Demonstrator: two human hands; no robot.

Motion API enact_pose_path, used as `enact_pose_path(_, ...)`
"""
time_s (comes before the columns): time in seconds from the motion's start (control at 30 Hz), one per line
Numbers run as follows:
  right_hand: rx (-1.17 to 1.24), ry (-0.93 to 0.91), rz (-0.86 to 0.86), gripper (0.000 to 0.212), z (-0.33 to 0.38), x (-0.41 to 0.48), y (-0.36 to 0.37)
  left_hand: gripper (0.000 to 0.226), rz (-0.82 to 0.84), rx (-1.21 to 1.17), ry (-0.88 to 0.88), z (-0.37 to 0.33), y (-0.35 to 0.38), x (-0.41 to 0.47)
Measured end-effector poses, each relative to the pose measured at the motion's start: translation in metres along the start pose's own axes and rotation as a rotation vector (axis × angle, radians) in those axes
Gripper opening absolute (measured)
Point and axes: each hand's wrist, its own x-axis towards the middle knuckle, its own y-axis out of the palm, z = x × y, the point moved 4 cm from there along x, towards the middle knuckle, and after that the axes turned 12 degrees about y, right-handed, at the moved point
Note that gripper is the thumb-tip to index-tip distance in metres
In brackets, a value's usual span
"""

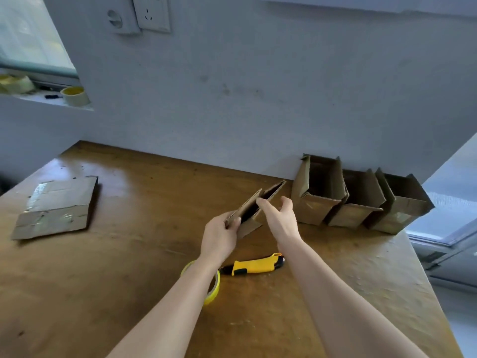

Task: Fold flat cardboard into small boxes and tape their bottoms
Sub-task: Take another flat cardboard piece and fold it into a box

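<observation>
Risk: the cardboard blank, held above the surface at centre and only half opened, could spring flat or crease off its score lines if pulled unevenly. The left hand gripped its near end, fingers curled round the edge. The right hand had its fingers spread, forefinger straight against the far panel, so a slip looked likely. Three folded boxes stood far right against the wall, tops open, nothing visible inside. Flat stack lay left; tape roll and knife lay near.
</observation>
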Motion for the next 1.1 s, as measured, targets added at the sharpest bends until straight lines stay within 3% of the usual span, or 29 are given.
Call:
enact_pose_path(0.13,0.036,0.012,0.007,0.090,0.005,0.014,-0.015,0.020,-0.009,-0.087,0.006,-0.004,0.009,-0.002)
enact_pose_path(0.3,-0.045,-0.044,0.034,0.104,0.004,0.023,-0.015,0.037,-0.192,-0.413,-0.293,0.015,-0.003,0.008)
enact_pose_path(0.47,-0.165,-0.134,0.027,0.107,0.011,0.032,-0.013,0.023,-0.103,-0.503,-0.357,0.026,-0.011,0.023)
enact_pose_path(0.53,-0.247,-0.170,-0.028,0.094,0.017,0.038,-0.018,0.018,-0.097,-0.578,-0.401,0.031,-0.015,0.027)
enact_pose_path(0.67,-0.468,-0.293,-0.029,0.032,0.022,0.049,-0.015,0.023,-0.162,-0.714,-0.500,0.039,-0.022,0.036)
enact_pose_path(0.77,-0.503,-0.339,-0.025,0.025,0.018,0.045,-0.004,0.032,-0.364,-0.674,-0.559,0.050,-0.022,0.041)
enact_pose_path(0.87,-0.520,-0.383,-0.059,0.027,0.015,0.039,0.006,0.041,-0.545,-0.313,-0.459,0.052,-0.024,0.041)
enact_pose_path(0.93,-0.533,-0.394,-0.090,0.023,0.013,0.037,0.008,0.045,-0.622,-0.199,-0.382,0.048,-0.024,0.038)
enact_pose_path(1.1,-0.555,-0.390,-0.127,0.019,0.013,0.036,0.011,0.028,-0.525,-0.121,-0.166,0.056,-0.023,0.031)
